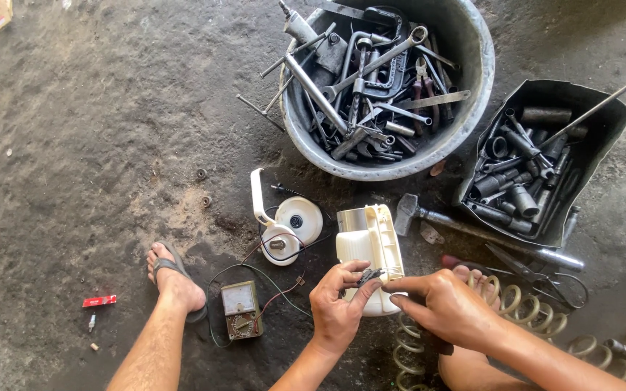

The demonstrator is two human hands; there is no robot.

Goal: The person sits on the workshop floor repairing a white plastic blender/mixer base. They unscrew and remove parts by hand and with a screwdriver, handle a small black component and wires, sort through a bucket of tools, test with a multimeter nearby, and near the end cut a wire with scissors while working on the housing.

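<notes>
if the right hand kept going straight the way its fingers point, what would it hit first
The right hand points left toward the small dark clip pinched by the left hand against the cream plastic housing; it likely meets that clip first.

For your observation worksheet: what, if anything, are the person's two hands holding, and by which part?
The left hand and right hand pinch a small dark clip-like part between their fingers, by its ends, against the cream plastic housing. What the part is cannot be told.
</notes>
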